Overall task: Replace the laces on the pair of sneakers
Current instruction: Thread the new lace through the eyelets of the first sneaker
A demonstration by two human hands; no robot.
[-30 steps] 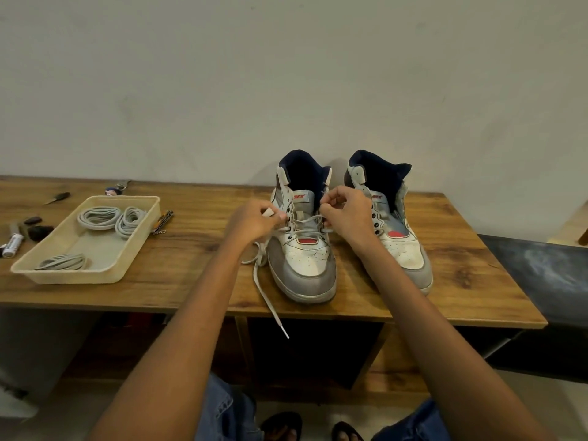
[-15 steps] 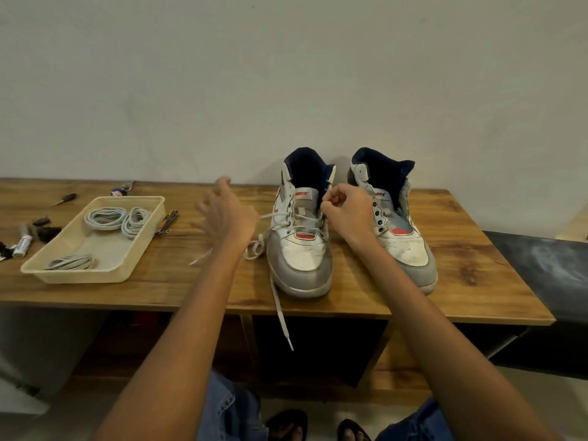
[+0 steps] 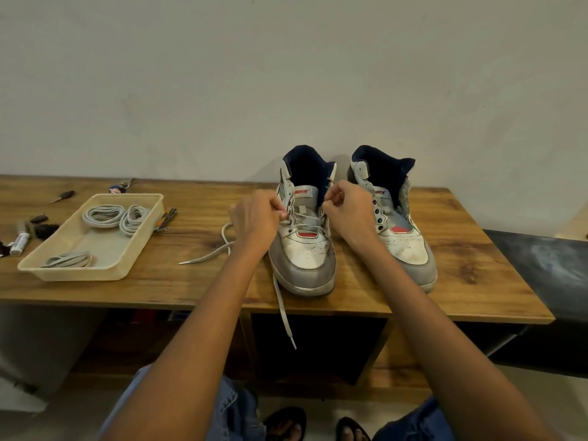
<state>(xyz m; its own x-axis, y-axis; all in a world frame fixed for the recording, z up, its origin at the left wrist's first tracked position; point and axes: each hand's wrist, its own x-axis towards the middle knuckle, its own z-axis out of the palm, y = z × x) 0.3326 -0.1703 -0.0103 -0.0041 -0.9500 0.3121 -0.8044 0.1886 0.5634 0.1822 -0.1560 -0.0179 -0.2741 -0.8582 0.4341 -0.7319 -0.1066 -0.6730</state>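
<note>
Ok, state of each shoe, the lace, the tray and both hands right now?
Left sneaker: partly laced, upright.
Right sneaker: unlaced, eyelets bare.
Lace: one end hangs off table edge, other lies on top.
Tray: holds three coiled laces.
Left hand: pinches lace.
Right hand: pinches lace.

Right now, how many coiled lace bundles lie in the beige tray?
3. Two coiled bundles lie side by side at the tray's far end, and one flatter bundle lies at its near left corner. None seems hidden.
</note>
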